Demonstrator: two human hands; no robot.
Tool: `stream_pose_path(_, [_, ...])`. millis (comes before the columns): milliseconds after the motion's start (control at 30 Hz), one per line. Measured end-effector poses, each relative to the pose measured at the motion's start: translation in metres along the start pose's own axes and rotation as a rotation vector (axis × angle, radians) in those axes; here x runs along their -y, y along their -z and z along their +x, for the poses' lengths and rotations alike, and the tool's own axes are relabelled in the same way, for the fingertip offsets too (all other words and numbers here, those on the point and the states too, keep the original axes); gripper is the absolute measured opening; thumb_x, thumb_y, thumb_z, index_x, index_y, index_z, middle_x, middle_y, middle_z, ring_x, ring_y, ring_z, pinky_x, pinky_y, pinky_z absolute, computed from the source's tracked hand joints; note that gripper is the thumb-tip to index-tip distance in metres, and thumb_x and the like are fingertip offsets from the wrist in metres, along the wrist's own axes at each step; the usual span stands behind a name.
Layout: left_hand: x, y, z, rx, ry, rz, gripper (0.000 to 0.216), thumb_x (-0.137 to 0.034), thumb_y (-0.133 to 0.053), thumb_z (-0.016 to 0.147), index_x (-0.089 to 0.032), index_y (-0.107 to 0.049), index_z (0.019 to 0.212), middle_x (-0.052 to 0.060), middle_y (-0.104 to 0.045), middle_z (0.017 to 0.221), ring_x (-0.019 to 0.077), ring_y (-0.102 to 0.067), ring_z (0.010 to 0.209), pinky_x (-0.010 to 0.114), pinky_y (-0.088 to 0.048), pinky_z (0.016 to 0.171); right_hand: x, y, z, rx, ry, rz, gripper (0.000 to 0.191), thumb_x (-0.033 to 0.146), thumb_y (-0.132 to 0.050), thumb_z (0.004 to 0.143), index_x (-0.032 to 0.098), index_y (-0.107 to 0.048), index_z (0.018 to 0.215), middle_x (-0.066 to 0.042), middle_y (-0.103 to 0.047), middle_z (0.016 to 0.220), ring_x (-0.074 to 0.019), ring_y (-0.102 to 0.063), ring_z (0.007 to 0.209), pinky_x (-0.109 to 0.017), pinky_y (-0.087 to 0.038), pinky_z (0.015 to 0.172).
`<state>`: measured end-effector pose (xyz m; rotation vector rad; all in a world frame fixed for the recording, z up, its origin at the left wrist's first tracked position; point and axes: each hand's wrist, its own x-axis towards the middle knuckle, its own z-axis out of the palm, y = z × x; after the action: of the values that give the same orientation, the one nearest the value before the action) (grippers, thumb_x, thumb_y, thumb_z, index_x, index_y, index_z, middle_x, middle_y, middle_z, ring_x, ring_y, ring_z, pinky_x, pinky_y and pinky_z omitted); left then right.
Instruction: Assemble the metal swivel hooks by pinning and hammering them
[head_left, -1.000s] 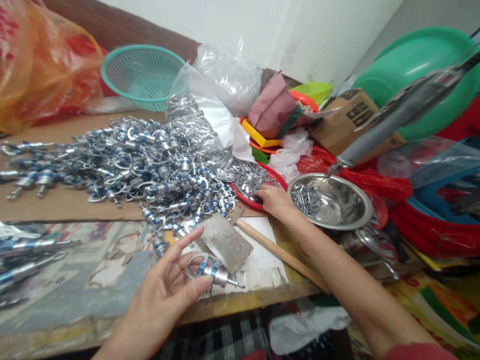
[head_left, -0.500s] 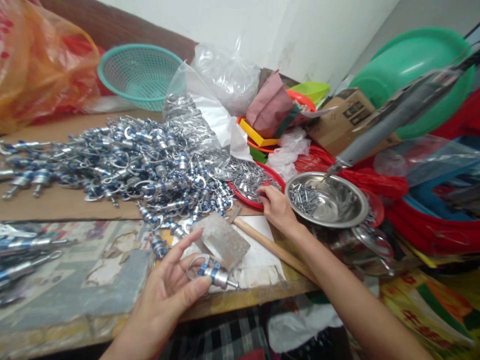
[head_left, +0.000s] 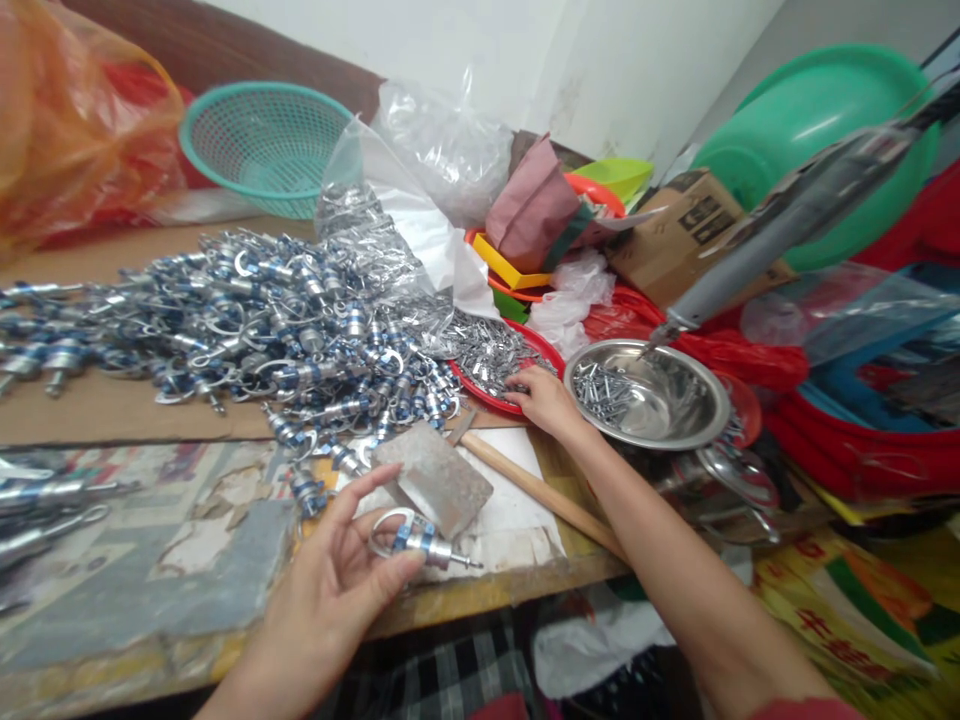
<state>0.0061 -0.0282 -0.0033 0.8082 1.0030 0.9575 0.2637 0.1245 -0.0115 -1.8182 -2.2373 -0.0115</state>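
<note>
A: How was the left hand (head_left: 330, 575) posed?

B: It came up from the lower edge, palm turned inward, thumb pressed along the body of a silver-and-blue metal fitting (head_left: 427, 543), with bent fingers behind it. The index finger stretched upward, its tip near the left edge of a grey metal block (head_left: 442, 478).

A: So the grip was closed on that fitting?

B: Yes, a pinch. The ring end lay toward the fingers and the thin pin pointed right. The fitting was in front of the block, over the near part of the table (head_left: 480, 603).

A: And the right hand (head_left: 553, 402)?

B: Well apart from the left. The forearm slanted in from the lower right, past the near end of a wooden handle (head_left: 536, 487), and the fingers curled at the small metal pieces (head_left: 484, 350) in a red tray (head_left: 556, 355).

A: Did it have hold of one?

B: I couldn't tell; the fingertips blended into the pieces.

A: What lay around it?

B: A steel bowl (head_left: 721, 405) with metal pins (head_left: 600, 390) stood just right of the tray, and a heap of similar fittings (head_left: 285, 310) spread to its left.
</note>
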Motion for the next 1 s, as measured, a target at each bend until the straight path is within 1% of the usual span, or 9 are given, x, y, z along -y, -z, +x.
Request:
stream_pose_path(133, [-0.002, 0.005, 0.006, 0.098, 0.028, 0.080, 0.058, -0.031, -0.070, 0.071, -0.024, -0.039, 0.120, 0.004, -0.070, 0.090, 0.0202, -0.066, 0.086, 0.026, -0.050, 0.077, 0.001, 0.003, 0.017, 0.111, 0.026, -0.075, 0.025, 0.022, -0.063, 0.078, 0.023, -0.069, 0.101, -0.006, -0.067, 0.100, -0.0197, -0.060, 0.095, -0.028, -0.044, 0.083])
stream_pose_path(233, [-0.004, 0.006, 0.008, 0.105, 0.047, 0.085, 0.053, -0.031, -0.071, 0.070, -0.024, -0.040, 0.113, 0.002, -0.068, 0.085, 0.0198, -0.067, 0.082, 0.028, -0.049, 0.076, 0.011, 0.004, 0.019, 0.136, 0.021, -0.143, 0.018, 0.020, -0.058, 0.079, 0.021, -0.072, 0.092, -0.008, -0.068, 0.094, -0.0229, -0.061, 0.091, -0.029, -0.045, 0.078])
stream_pose_path(300, [-0.006, 0.005, 0.008, 0.098, 0.052, 0.063, 0.050, -0.029, -0.071, 0.069, -0.025, -0.040, 0.108, -0.001, -0.067, 0.081, 0.0191, -0.067, 0.080, 0.028, -0.048, 0.075, 0.015, 0.004, 0.016, 0.137, 0.021, -0.170, 0.020, 0.019, -0.053, 0.082, 0.021, -0.072, 0.089, -0.009, -0.068, 0.095, -0.0230, -0.061, 0.091, -0.029, -0.045, 0.076])
stream_pose_path(400, [-0.011, 0.003, 0.009, 0.091, 0.050, 0.049, 0.045, -0.026, -0.071, 0.068, -0.025, -0.041, 0.101, -0.003, -0.066, 0.074, 0.0178, -0.066, 0.073, 0.026, -0.048, 0.067, 0.014, 0.004, 0.012, 0.122, 0.011, -0.183, 0.025, 0.019, -0.045, 0.087, 0.020, -0.069, 0.095, -0.008, -0.067, 0.099, -0.0220, -0.060, 0.093, -0.029, -0.045, 0.077])
stream_pose_path(500, [-0.014, 0.004, 0.011, 0.103, 0.065, 0.077, 0.044, -0.025, -0.073, 0.066, -0.024, -0.042, 0.098, -0.004, -0.065, 0.071, 0.0159, -0.064, 0.067, 0.023, -0.045, 0.059, 0.011, 0.007, 0.010, 0.131, 0.028, -0.174, 0.023, 0.020, -0.048, 0.086, 0.023, -0.066, 0.100, -0.004, -0.066, 0.103, -0.0195, -0.059, 0.096, -0.027, -0.044, 0.079])
stream_pose_path(667, [-0.015, 0.011, 0.018, 0.094, 0.074, 0.047, 0.047, -0.022, -0.076, 0.062, -0.024, -0.041, 0.095, -0.004, -0.067, 0.074, 0.0162, -0.067, 0.069, 0.025, -0.047, 0.062, 0.014, 0.010, 0.013, 0.163, 0.085, -0.157, 0.028, 0.015, -0.053, 0.081, 0.027, -0.066, 0.102, -0.004, -0.064, 0.104, -0.0202, -0.058, 0.098, -0.026, -0.044, 0.077])
stream_pose_path(800, [-0.016, 0.012, 0.019, 0.053, 0.069, 0.026, 0.048, -0.018, -0.077, 0.061, -0.023, -0.042, 0.093, -0.004, -0.068, 0.074, 0.0142, -0.067, 0.067, 0.023, -0.049, 0.062, 0.013, 0.005, 0.015, 0.120, 0.053, -0.108, 0.026, 0.014, -0.051, 0.081, 0.024, -0.068, 0.098, -0.006, -0.063, 0.098, -0.0205, -0.060, 0.091, -0.027, -0.045, 0.075])
stream_pose_path(900, [-0.016, 0.009, 0.017, 0.012, 0.044, 0.005, 0.049, -0.017, -0.078, 0.058, -0.023, -0.043, 0.092, -0.004, -0.068, 0.073, 0.0139, -0.067, 0.065, 0.023, -0.049, 0.060, 0.007, 0.003, 0.017, 0.048, 0.001, -0.036, 0.018, 0.017, -0.056, 0.081, 0.021, -0.070, 0.092, -0.007, -0.065, 0.092, -0.0205, -0.060, 0.089, -0.029, -0.045, 0.078])
stream_pose_path(1000, [-0.016, 0.009, 0.017, 0.001, 0.035, 0.015, 0.049, -0.017, -0.078, 0.057, -0.023, -0.044, 0.091, -0.005, -0.067, 0.073, 0.0136, -0.066, 0.063, 0.022, -0.049, 0.059, 0.006, 0.008, 0.015, -0.044, -0.031, 0.063, 0.012, 0.018, -0.058, 0.080, 0.017, -0.070, 0.082, -0.008, -0.066, 0.093, -0.0204, -0.059, 0.091, -0.032, -0.045, 0.082])
